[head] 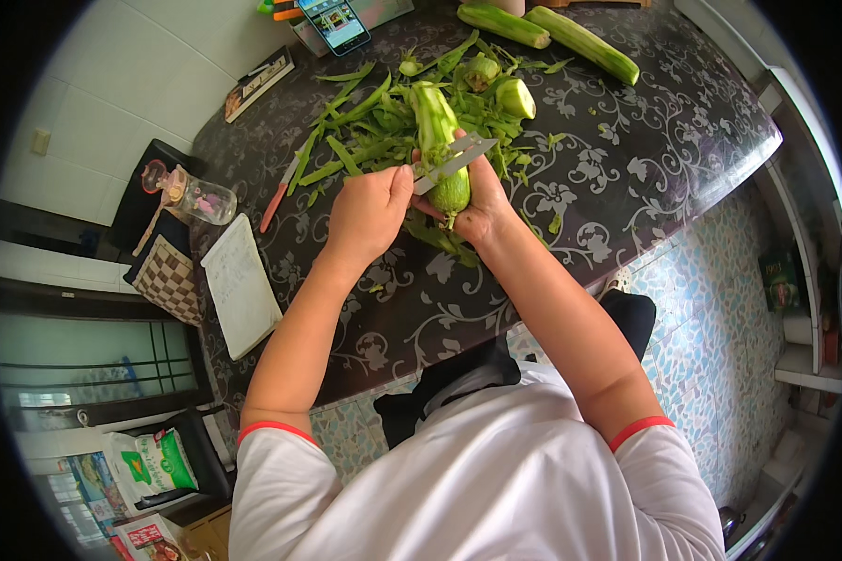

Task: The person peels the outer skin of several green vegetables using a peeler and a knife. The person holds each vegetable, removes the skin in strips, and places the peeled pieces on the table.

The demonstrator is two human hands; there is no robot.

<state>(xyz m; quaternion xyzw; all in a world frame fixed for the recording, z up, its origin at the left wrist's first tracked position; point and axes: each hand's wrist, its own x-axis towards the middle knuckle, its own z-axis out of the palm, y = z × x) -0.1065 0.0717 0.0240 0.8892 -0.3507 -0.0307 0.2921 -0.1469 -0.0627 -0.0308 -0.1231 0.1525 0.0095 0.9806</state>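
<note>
My left hand (368,214) is closed on the handle end of a flat metal peeler (456,165), its slotted blade lying across a partly peeled zucchini (432,116). The zucchini's far part is pale and striped; its near end keeps green skin and a stem. From below and the right, my right hand (488,203) holds it, fingers wrapped underneath. Green peelings (386,119) are heaped around and beyond it. Among them are a cut green end piece (480,72) and a pale-faced chunk (516,98). Two long peeled zucchini (586,43) lie at the back right.
A knife with a red handle (274,207) lies left of the peelings. An open notebook (241,286) and a clear bottle (209,201) are at the table's left side. A phone (334,24) leans at the back. The dark patterned table (568,231) has a curved right edge.
</note>
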